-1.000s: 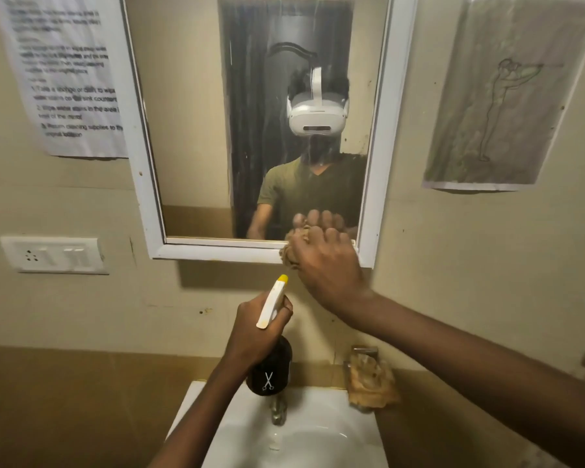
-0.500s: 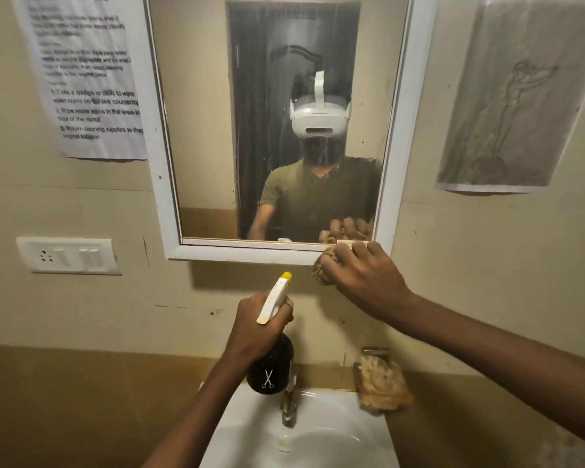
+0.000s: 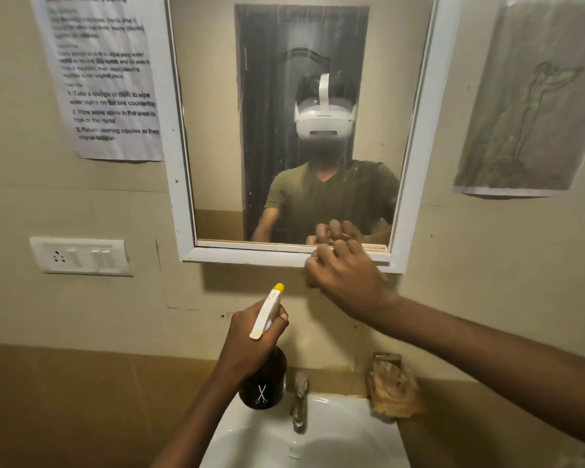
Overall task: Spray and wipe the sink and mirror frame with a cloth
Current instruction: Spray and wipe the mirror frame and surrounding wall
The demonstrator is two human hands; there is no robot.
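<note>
A mirror in a white frame (image 3: 244, 255) hangs on the wall above a white sink (image 3: 352, 434). My right hand (image 3: 347, 275) grips a brown cloth (image 3: 309, 276) and presses it against the frame's bottom edge, near the right corner. Most of the cloth is hidden under my fingers. My left hand (image 3: 250, 342) holds a black spray bottle (image 3: 264, 386) with a white trigger and yellow nozzle, upright above the sink's back left rim and below the frame.
A metal tap (image 3: 299, 407) stands at the back of the sink. A second brown cloth (image 3: 394, 390) lies at the sink's back right. A switch plate (image 3: 81, 255) and an instruction sheet (image 3: 105, 79) are on the wall left of the mirror, a drawing (image 3: 534, 103) on the right.
My right hand slid the cloth to the right along the frame's bottom edge, then a little back to the left. The bottle in my left hand stayed where it was.
</note>
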